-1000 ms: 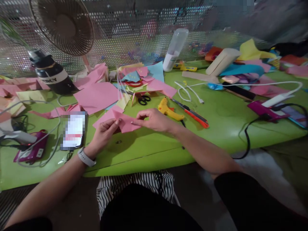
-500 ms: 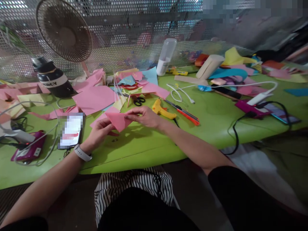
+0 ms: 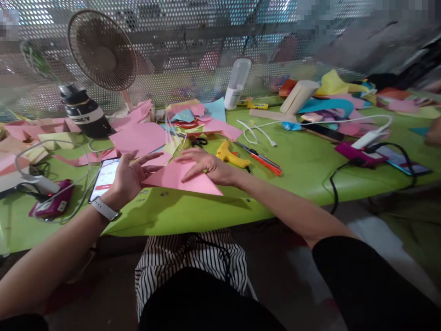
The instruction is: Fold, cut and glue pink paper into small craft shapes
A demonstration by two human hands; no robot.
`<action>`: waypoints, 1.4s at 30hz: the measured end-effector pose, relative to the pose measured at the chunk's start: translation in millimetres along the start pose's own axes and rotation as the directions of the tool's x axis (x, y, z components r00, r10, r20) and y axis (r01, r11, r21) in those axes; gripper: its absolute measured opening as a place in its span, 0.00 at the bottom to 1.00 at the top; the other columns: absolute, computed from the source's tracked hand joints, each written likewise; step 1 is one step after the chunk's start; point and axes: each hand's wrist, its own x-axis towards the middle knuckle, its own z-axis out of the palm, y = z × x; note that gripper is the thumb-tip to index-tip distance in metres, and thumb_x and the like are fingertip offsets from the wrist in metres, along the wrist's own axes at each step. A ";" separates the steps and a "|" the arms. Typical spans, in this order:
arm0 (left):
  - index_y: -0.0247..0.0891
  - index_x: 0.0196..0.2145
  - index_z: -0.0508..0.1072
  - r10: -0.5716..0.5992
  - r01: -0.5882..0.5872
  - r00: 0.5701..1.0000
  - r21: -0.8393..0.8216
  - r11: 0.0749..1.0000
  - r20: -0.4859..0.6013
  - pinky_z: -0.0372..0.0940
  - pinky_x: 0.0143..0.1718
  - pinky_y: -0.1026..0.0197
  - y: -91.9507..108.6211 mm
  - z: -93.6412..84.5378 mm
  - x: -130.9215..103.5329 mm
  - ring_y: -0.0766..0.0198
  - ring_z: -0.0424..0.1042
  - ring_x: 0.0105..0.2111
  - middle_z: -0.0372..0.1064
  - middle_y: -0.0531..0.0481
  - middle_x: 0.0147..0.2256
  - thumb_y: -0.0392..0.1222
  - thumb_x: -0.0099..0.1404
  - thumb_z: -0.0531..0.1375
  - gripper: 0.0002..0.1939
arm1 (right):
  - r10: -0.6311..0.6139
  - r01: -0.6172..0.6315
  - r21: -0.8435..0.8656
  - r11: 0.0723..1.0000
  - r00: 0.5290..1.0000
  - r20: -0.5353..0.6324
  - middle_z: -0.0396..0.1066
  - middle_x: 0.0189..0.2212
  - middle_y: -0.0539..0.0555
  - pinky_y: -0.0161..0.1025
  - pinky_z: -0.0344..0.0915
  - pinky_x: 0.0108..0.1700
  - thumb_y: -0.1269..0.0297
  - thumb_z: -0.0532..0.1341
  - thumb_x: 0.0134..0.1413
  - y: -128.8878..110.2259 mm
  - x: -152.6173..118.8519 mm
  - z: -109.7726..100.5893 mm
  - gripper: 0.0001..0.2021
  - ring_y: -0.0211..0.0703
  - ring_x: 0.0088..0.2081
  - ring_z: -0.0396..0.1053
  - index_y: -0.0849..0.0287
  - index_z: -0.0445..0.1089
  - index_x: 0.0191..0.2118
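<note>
A folded pink paper (image 3: 172, 178), now a wide triangle, is tilted just above the green table, casting a shadow below. My right hand (image 3: 210, 168) holds it from behind and above, with fingers across its face. At the paper's left corner is my left hand (image 3: 126, 177), its fingers stretched apart; whether they touch the paper's back is hard to see. A lit phone (image 3: 104, 177) lies partly hidden behind my left hand. Black-handled scissors (image 3: 199, 141) and a yellow glue gun (image 3: 232, 155) lie beyond my right hand.
An orange utility knife (image 3: 265, 162) lies right of the glue gun. Pink paper sheets (image 3: 139, 138), a black bottle (image 3: 86, 115) and a fan (image 3: 105, 59) stand or lie behind. Magenta power banks (image 3: 360, 154) with cables sit at both sides. A person's hand (image 3: 434, 133) shows at far right.
The pink paper has gone from a small folded triangle to a wider one. My left hand has let its pinch go and spread its fingers; my right hand has shifted onto the paper's face.
</note>
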 end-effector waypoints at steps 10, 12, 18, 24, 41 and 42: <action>0.36 0.46 0.73 0.009 0.034 0.990 0.296 0.955 -0.142 0.67 0.26 0.71 -22.3 -5.7 -14.3 0.67 0.76 0.29 0.76 0.50 0.32 0.41 0.53 0.71 0.23 | 0.194 -0.194 0.010 0.981 0.971 -0.137 0.67 0.58 0.48 0.56 0.50 0.66 0.71 0.60 0.57 1.5 -27.2 -5.3 0.12 0.48 0.63 0.56 0.48 0.80 0.35; 0.36 0.45 0.73 0.008 0.039 0.978 0.223 0.974 -0.207 0.69 0.27 0.71 -23.2 -7.8 -14.8 0.69 0.76 0.29 0.77 0.50 0.33 0.39 0.53 0.71 0.22 | 0.209 -0.245 -0.088 0.965 0.930 -0.302 0.70 0.54 0.50 0.58 0.55 0.62 0.72 0.58 0.58 -5.0 -33.1 -7.4 0.13 0.48 0.59 0.62 0.50 0.79 0.35; 0.34 0.42 0.73 -0.051 0.063 0.984 0.064 0.996 -0.170 0.71 0.29 0.72 -25.1 2.5 -13.4 0.70 0.77 0.29 0.77 0.49 0.34 0.33 0.56 0.69 0.15 | -0.070 0.000 -0.510 0.860 0.991 -0.117 0.67 0.57 0.63 0.54 0.62 0.57 0.59 0.61 0.60 -30.9 -27.9 21.0 0.18 0.53 0.57 0.63 0.61 0.71 0.54; 0.35 0.45 0.71 -0.056 0.094 0.984 0.227 0.969 -0.166 0.71 0.26 0.71 -32.5 -3.1 -17.2 0.68 0.76 0.25 0.77 0.50 0.26 0.35 0.56 0.70 0.20 | -0.052 0.095 -0.646 0.757 0.995 0.085 0.76 0.44 0.57 0.44 0.66 0.45 0.72 0.50 0.67 -18.0 -28.5 46.2 0.15 0.45 0.43 0.69 0.59 0.75 0.45; 0.40 0.45 0.77 0.513 -0.353 0.840 0.897 0.267 0.178 0.68 0.47 0.53 -41.5 -9.5 -23.4 0.55 0.72 0.43 0.71 0.42 0.43 0.53 0.58 0.66 0.20 | -0.003 0.058 -0.622 0.781 0.996 0.088 0.76 0.42 0.59 0.43 0.65 0.41 0.69 0.51 0.67 -12.7 -37.0 49.5 0.15 0.45 0.40 0.68 0.60 0.76 0.45; 0.41 0.45 0.77 0.488 -0.417 0.829 0.884 0.214 0.273 0.67 0.49 0.52 -42.5 -8.0 -23.8 0.54 0.71 0.45 0.71 0.42 0.45 0.53 0.59 0.66 0.19 | 0.014 0.035 -0.588 0.808 0.997 0.078 0.75 0.41 0.59 0.43 0.65 0.41 0.68 0.52 0.67 -12.8 -38.0 49.1 0.15 0.46 0.40 0.68 0.59 0.76 0.45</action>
